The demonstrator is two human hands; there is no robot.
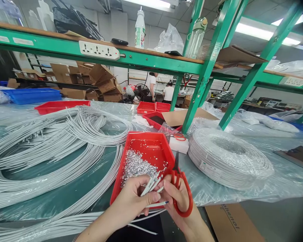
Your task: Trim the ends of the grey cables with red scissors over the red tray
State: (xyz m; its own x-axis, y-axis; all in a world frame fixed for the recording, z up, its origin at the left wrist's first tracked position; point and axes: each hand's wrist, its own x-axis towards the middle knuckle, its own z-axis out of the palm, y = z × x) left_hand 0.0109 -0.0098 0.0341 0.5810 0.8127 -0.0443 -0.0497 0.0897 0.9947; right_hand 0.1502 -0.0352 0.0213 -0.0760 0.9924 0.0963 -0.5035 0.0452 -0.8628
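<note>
The left hand [127, 203] pinches a small fan of thin white round cables [150, 185], tips toward one o'clock; the right hand [182, 199] grips red-handled black-bladed scissors [189, 196], blades toward twelve, its fingers close to the tips. Best to pinch near the ends, separate each cable and turn the blades away from the left thumb. Working over the shallow red plastic tray [155, 148] at eleven o'clock should let silvery scraps [136, 164] fall inside
</note>
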